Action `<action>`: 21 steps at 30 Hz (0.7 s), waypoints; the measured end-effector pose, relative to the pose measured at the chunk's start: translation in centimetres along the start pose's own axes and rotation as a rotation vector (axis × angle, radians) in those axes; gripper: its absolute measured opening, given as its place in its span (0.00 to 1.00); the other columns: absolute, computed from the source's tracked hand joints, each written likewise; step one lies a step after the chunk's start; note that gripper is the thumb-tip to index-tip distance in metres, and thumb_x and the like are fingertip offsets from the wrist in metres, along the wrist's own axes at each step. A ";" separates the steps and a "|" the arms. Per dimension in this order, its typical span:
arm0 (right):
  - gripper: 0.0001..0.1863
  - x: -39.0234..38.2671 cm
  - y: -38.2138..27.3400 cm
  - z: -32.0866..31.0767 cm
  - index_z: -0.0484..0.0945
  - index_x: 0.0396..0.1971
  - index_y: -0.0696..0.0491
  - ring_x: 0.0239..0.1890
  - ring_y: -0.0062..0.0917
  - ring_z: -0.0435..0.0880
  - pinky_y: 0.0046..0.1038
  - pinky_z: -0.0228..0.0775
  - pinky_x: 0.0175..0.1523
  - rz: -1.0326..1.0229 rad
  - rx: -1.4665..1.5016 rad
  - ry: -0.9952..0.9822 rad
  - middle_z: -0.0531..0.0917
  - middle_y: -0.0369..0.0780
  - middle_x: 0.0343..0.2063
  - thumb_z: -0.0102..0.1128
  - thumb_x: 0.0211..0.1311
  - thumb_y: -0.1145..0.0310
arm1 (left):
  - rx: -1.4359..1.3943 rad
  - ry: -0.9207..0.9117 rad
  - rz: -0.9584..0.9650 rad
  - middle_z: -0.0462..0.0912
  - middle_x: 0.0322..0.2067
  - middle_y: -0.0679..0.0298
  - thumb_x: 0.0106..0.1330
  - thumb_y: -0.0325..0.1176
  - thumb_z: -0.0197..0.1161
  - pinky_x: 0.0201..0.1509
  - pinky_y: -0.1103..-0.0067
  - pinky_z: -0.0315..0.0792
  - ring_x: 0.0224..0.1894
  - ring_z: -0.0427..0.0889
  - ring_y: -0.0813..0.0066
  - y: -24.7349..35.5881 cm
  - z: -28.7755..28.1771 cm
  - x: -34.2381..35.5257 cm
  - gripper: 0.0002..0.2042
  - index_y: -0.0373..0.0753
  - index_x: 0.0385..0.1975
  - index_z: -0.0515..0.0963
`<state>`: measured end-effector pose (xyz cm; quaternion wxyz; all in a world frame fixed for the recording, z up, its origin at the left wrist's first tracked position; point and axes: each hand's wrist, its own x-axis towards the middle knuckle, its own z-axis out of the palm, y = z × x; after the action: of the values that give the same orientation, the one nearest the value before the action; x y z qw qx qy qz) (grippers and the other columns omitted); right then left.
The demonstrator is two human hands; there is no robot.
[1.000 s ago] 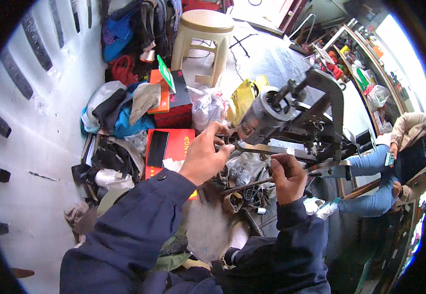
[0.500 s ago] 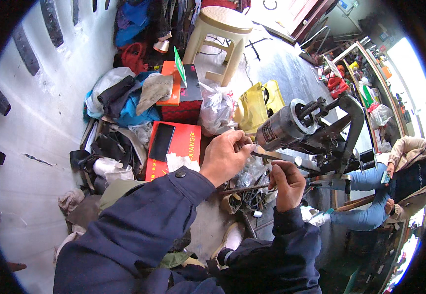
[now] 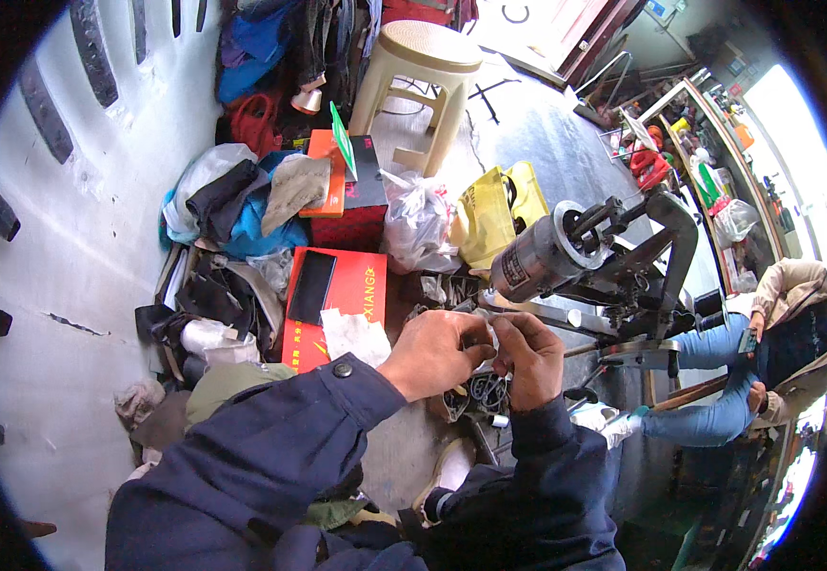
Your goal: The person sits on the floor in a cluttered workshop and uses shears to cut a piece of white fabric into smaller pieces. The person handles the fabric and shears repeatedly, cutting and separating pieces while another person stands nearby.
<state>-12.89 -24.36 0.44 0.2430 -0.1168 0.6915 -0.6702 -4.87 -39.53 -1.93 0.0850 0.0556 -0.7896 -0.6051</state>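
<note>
My left hand (image 3: 439,354) and my right hand (image 3: 533,360) meet in front of me, fingertips pinched close together. Whatever lies between them is too small to make out. Just beyond and to the right stands a dark metal machine (image 3: 539,255) with a round cylinder and levers, resembling a cobbler's sewing machine; neither hand appears to touch it. Left of my hands is a red box (image 3: 366,278), bearing a black phone (image 3: 313,286) and a crumpled white paper (image 3: 353,339). Below my fingers, a container of dark, tangled items (image 3: 488,390) is partly hidden.
Behind the box sit a clear plastic bag (image 3: 417,226), a yellow bag (image 3: 478,221) and a beige stool (image 3: 429,49). Piled cloth (image 3: 232,195) lies along the white wall at left. At right, a seated person in jeans (image 3: 704,419) holds a phone, near a cluttered shelf.
My left hand has come down and away from the machine's cylinder, to my right hand. My right hand has shifted slightly left and up, so their fingertips now meet.
</note>
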 end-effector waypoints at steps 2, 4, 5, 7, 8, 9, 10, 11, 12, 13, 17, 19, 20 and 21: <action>0.07 -0.1 -0.1 -0.2 0.83 0.39 0.58 0.21 0.13 0.73 0.18 0.63 0.25 -0.019 0.035 0.012 0.83 0.33 0.29 0.62 0.70 0.70 | -0.037 0.043 -0.030 0.86 0.29 0.55 0.62 0.33 0.69 0.39 0.71 0.77 0.33 0.86 0.65 0.0 -0.3 0.3 0.09 0.36 0.38 0.82; 0.06 -0.2 -0.2 -0.5 0.82 0.37 0.58 0.21 0.14 0.74 0.19 0.64 0.25 -0.029 0.081 0.029 0.84 0.35 0.30 0.62 0.70 0.70 | -0.106 0.130 -0.058 0.85 0.27 0.56 0.62 0.35 0.70 0.38 0.70 0.76 0.31 0.86 0.62 0.1 -0.4 0.7 0.10 0.38 0.38 0.81; 0.06 -0.3 -0.2 -0.6 0.82 0.36 0.58 0.21 0.15 0.75 0.19 0.65 0.25 -0.037 0.111 0.039 0.85 0.36 0.30 0.62 0.70 0.70 | -0.158 0.192 -0.070 0.85 0.27 0.56 0.62 0.34 0.70 0.36 0.71 0.76 0.30 0.85 0.64 0.2 -0.4 0.9 0.11 0.38 0.39 0.79; 0.06 -0.5 -0.4 -0.9 0.82 0.36 0.58 0.22 0.17 0.76 0.20 0.67 0.26 -0.041 0.121 0.047 0.86 0.38 0.32 0.61 0.70 0.71 | -0.190 0.292 -0.035 0.82 0.24 0.59 0.63 0.31 0.71 0.33 0.74 0.74 0.27 0.83 0.71 0.2 -0.3 1.6 0.13 0.36 0.42 0.76; 0.06 -0.4 -0.5 -0.8 0.82 0.36 0.58 0.22 0.17 0.77 0.21 0.68 0.26 -0.014 0.134 0.061 0.85 0.38 0.30 0.61 0.70 0.71 | -0.228 0.322 -0.025 0.81 0.23 0.62 0.63 0.31 0.71 0.33 0.75 0.73 0.26 0.80 0.74 0.2 -0.1 2.0 0.14 0.36 0.45 0.77; 0.07 -0.5 -0.5 -0.8 0.82 0.36 0.59 0.22 0.17 0.77 0.21 0.69 0.26 -0.040 0.134 0.029 0.85 0.37 0.29 0.61 0.70 0.71 | -0.232 0.347 -0.004 0.80 0.23 0.64 0.63 0.31 0.72 0.32 0.76 0.73 0.25 0.79 0.77 0.2 0.2 2.2 0.15 0.37 0.46 0.77; 0.07 -0.6 -0.5 -0.8 0.82 0.37 0.59 0.22 0.17 0.77 0.21 0.69 0.26 -0.012 0.115 0.050 0.84 0.37 0.28 0.61 0.71 0.71 | -0.244 0.360 0.009 0.79 0.22 0.66 0.63 0.31 0.72 0.32 0.78 0.72 0.25 0.77 0.80 0.1 0.5 2.4 0.16 0.37 0.47 0.77; 0.07 -0.7 -0.6 -0.9 0.83 0.38 0.59 0.22 0.17 0.77 0.21 0.69 0.26 -0.028 0.103 0.011 0.83 0.36 0.26 0.61 0.71 0.70 | -0.276 0.348 -0.023 0.77 0.22 0.68 0.63 0.31 0.72 0.32 0.80 0.71 0.25 0.74 0.83 0.0 0.8 2.7 0.18 0.37 0.50 0.77; 0.08 -0.8 -0.5 -0.9 0.82 0.38 0.59 0.22 0.16 0.77 0.21 0.68 0.26 -0.014 0.113 0.015 0.82 0.35 0.26 0.61 0.71 0.70 | -0.261 0.367 -0.026 0.76 0.22 0.70 0.63 0.31 0.72 0.32 0.80 0.71 0.26 0.73 0.86 -0.2 1.1 2.9 0.17 0.36 0.50 0.78; 0.08 -0.7 -0.5 -0.9 0.82 0.38 0.59 0.23 0.16 0.77 0.21 0.68 0.26 -0.035 0.052 0.016 0.82 0.35 0.26 0.61 0.71 0.69 | -0.286 0.357 0.011 0.77 0.23 0.71 0.62 0.31 0.72 0.33 0.80 0.71 0.27 0.73 0.86 -0.5 1.4 3.1 0.17 0.36 0.50 0.78; 0.11 -0.5 -0.2 -1.0 0.82 0.41 0.61 0.22 0.16 0.78 0.21 0.70 0.27 -0.053 0.024 -0.015 0.81 0.35 0.26 0.62 0.70 0.67 | -0.371 0.369 0.045 0.80 0.27 0.74 0.63 0.31 0.72 0.28 0.84 0.67 0.26 0.74 0.87 -1.6 2.2 4.1 0.13 0.36 0.43 0.79; 0.11 -0.4 -0.2 -1.0 0.82 0.41 0.61 0.22 0.16 0.77 0.20 0.70 0.27 -0.047 0.048 -0.031 0.81 0.35 0.25 0.62 0.71 0.67 | -0.354 0.356 -0.001 0.81 0.28 0.74 0.63 0.29 0.71 0.26 0.85 0.65 0.23 0.72 0.88 -2.1 1.8 4.4 0.08 0.37 0.39 0.81; 0.11 -0.5 -0.2 -1.0 0.82 0.42 0.61 0.22 0.15 0.77 0.20 0.70 0.26 0.000 0.097 -0.045 0.81 0.34 0.25 0.62 0.71 0.68 | -0.363 0.353 -0.014 0.82 0.28 0.74 0.63 0.28 0.70 0.25 0.86 0.63 0.22 0.71 0.89 -2.3 1.8 4.7 0.06 0.37 0.38 0.81; 0.10 -0.6 -0.2 -1.0 0.82 0.42 0.61 0.22 0.14 0.76 0.20 0.69 0.26 0.017 0.121 -0.044 0.81 0.34 0.25 0.62 0.71 0.69 | -0.453 0.384 0.015 0.82 0.29 0.74 0.64 0.27 0.68 0.23 0.86 0.61 0.21 0.69 0.91 -2.4 2.0 4.9 0.06 0.38 0.39 0.82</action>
<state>-12.87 -23.24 0.74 0.2702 -0.1107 0.6452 -0.7060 -10.05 -39.25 -4.44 0.2477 0.1428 -0.6045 -0.7435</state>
